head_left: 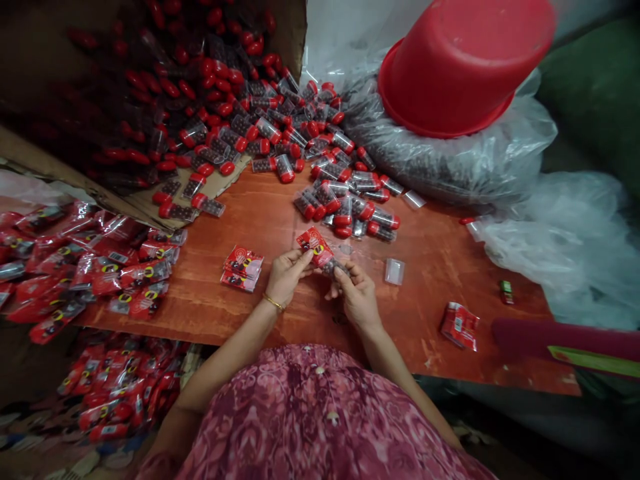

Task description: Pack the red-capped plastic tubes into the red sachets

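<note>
Red printed plastic pouch (316, 244) pinched in your left hand (289, 275), clear dark-filled tube (331, 267) in your right hand (361, 299); seemingly mid-insertion, push gently.

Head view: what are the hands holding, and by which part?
A red printed packet: the left hand pinches its lower left edge, and the right hand grips its dark lower right end.

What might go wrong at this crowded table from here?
The red packet, pinched by the left hand and right hand, might slip. The heaped packets near the front edge of the table could slide off. The red tub, upside down on a bulging plastic bag, may topple.
</note>
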A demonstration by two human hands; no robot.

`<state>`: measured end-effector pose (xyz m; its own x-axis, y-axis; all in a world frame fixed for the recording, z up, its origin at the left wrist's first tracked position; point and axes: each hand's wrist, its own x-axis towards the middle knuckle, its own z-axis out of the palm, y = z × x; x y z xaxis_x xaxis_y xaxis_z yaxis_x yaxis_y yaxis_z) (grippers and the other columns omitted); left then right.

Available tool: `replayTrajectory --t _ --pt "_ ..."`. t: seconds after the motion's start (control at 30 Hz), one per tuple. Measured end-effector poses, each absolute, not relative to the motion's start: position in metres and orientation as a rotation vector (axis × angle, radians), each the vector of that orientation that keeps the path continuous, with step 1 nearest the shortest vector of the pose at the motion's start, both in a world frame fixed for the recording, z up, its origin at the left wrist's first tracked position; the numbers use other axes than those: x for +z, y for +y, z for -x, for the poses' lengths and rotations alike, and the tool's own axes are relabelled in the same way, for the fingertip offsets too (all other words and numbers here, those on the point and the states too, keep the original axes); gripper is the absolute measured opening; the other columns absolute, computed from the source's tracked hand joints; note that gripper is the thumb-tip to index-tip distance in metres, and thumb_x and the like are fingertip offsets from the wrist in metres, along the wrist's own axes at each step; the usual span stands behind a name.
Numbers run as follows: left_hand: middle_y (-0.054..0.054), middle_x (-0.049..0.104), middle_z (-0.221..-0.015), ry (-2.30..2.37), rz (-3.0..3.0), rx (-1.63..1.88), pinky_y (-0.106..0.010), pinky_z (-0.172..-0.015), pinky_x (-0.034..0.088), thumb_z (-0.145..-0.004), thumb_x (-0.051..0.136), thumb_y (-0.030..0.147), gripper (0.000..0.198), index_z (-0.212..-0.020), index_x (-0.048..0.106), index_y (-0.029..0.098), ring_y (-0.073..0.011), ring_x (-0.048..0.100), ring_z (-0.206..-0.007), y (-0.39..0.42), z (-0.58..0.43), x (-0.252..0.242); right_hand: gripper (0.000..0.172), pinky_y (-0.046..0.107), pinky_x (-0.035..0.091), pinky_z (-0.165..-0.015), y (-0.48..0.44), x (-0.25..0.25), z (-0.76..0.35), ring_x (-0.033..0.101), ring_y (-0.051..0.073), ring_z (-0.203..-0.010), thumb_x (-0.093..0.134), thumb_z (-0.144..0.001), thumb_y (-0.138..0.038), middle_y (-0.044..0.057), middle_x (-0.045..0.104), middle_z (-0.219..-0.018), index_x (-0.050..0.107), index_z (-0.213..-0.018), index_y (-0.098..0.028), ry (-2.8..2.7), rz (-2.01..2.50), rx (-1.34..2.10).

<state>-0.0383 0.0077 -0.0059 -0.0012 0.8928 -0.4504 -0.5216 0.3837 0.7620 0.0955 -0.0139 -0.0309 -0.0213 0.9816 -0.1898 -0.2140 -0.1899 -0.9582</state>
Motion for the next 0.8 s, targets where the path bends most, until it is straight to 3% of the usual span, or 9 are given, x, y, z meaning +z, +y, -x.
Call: replayTrajectory --t 0.8 --pt "0.003 0.060 -0.050 1.240 -0.401 1.266 -0.021 -0.056 0.046 -0.039 0.079 0.047 0.042 -0.052 0.058 0.014 -0.0072 0.055 -0.048 0.012 0.036 -0.009 0.030 0.019 0.044 -0.038 -0.016 -0.023 -0.089 0.048 0.006 -0.034 0.066 -0.070 -0.040 -0.010 0.054 -0.045 0.055 -0.087 -0.017 -0.950 1.241 1.349"
